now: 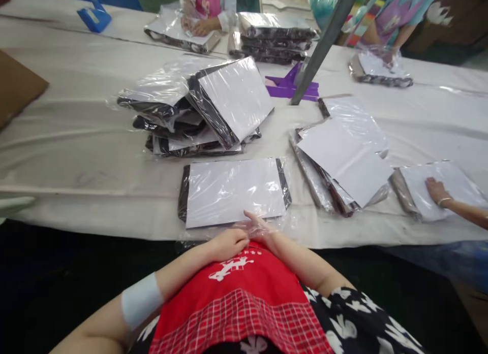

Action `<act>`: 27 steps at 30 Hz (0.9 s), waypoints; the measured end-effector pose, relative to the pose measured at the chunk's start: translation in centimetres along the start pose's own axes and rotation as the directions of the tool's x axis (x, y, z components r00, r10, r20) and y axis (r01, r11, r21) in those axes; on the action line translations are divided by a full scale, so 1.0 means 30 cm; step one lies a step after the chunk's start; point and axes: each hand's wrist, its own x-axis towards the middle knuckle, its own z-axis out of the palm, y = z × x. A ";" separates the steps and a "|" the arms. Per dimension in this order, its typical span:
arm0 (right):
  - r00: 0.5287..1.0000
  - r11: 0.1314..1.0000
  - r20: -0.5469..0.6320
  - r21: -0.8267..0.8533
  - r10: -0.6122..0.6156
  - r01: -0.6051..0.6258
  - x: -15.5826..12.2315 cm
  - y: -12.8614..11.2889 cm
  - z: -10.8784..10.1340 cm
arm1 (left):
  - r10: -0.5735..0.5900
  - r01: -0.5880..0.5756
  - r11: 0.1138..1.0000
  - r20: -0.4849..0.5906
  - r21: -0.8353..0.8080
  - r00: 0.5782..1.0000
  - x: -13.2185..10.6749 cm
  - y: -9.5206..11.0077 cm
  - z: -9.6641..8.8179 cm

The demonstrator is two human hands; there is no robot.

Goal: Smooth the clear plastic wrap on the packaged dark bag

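A clear plastic bag [236,191] lies flat at the table's near edge, holding a dark folded item with a white sheet on top. Its loose plastic end hangs towards my red apron. My left hand [229,244] is closed at that end, the fingers curled on the plastic. Crossing close beside it, my right hand [261,229] touches the near edge of the bag with one digit stretched out over the white sheet; its other fingers are partly hidden. Both hands are low against the apron.
Bagged items are piled at the back left [160,105], and another pile [343,156] is on the right. A metal post [324,49] slants up near a purple tape dispenser [292,85]. A co-worker's hand [437,191] presses a bag at far right; two people work opposite.
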 end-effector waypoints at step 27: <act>0.724 -0.017 0.142 -0.984 -0.675 0.177 0.127 0.005 -0.160 | -0.625 0.105 0.701 -0.536 -0.706 0.567 0.089 -0.328 0.043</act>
